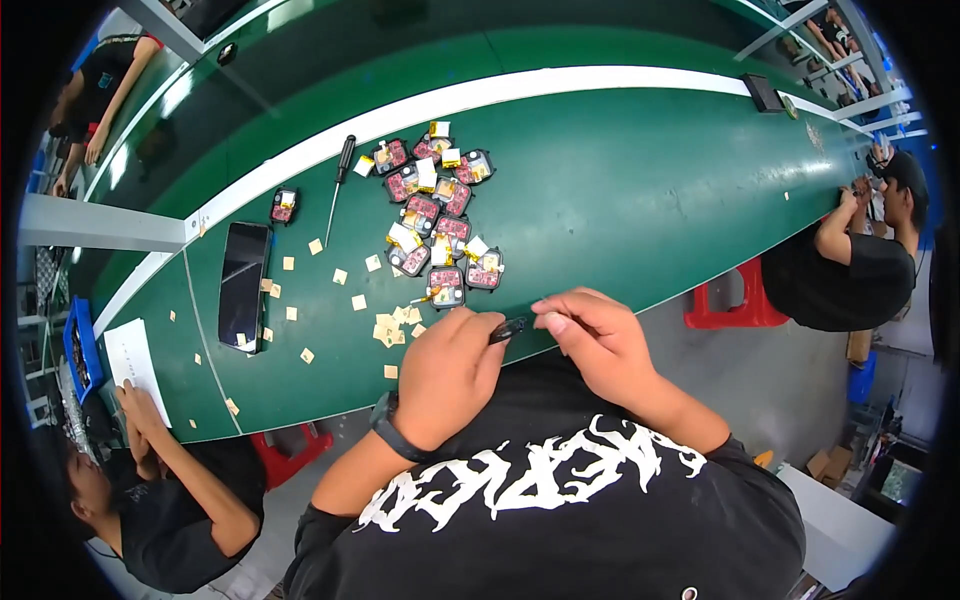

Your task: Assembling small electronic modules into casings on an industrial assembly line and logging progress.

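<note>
Stretching across a workshop is a long green surface [620,190] with a white stripe along its far side; other people sit at its ends and at the bench beyond. Near the middle lies a cluster of small black devices [437,210] with red and yellow parts showing. Left of the cluster lie a screwdriver [338,180], one lone device [284,205] and a dark phone [243,270]. Small tan squares [345,290] are scattered between the phone and the cluster. Just in front of the cluster, at the surface's near edge, both hands meet. The left hand [445,375], a dark band at its wrist, and the right hand [600,340] each pinch an end of a small black part [510,327], each grip clenched on it.
</note>
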The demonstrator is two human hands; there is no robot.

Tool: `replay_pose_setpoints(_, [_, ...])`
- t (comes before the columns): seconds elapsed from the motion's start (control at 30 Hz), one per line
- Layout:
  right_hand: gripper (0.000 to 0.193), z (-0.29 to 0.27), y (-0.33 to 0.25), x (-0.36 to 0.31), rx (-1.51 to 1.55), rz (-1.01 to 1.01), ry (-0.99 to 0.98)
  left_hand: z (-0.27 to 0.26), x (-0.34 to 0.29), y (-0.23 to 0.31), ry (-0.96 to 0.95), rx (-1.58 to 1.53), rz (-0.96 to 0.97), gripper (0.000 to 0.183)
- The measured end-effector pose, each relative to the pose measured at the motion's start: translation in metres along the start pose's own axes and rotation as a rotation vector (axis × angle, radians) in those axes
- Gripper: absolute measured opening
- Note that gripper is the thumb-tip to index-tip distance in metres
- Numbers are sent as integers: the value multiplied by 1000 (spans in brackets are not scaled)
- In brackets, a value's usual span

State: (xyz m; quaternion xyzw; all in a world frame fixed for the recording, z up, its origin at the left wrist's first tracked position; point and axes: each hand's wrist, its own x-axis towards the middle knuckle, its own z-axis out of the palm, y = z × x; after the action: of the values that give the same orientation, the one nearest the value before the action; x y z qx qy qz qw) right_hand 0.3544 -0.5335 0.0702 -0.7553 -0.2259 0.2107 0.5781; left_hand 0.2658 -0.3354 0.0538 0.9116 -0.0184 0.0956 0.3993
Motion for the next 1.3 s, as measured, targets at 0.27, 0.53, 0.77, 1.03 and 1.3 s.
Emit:
replay_pose_setpoints(0.27, [16,29,-12,12,363,200,-164,-36,-3,1,-176,-1016,-577,12])
replay_pose_setpoints(0.53, [17,52,-28,18,444,283,-198,-19,-25,-6,253,-1090,-542,19])
replay_pose_setpoints(0.77, [19,46,-36,29,-273,-169,-160,-32,-37,-14,241,-1102,-608,22])
replay_pose_setpoints(1.03, [45,57,-29,30,-303,-533,-186,-44,-42,-7,130,-1348,-554,26])
replay_pose_setpoints(1.3, [68,65,-26,11,-345,-747,-154,-64,-49,6,30,-934,-433,35])
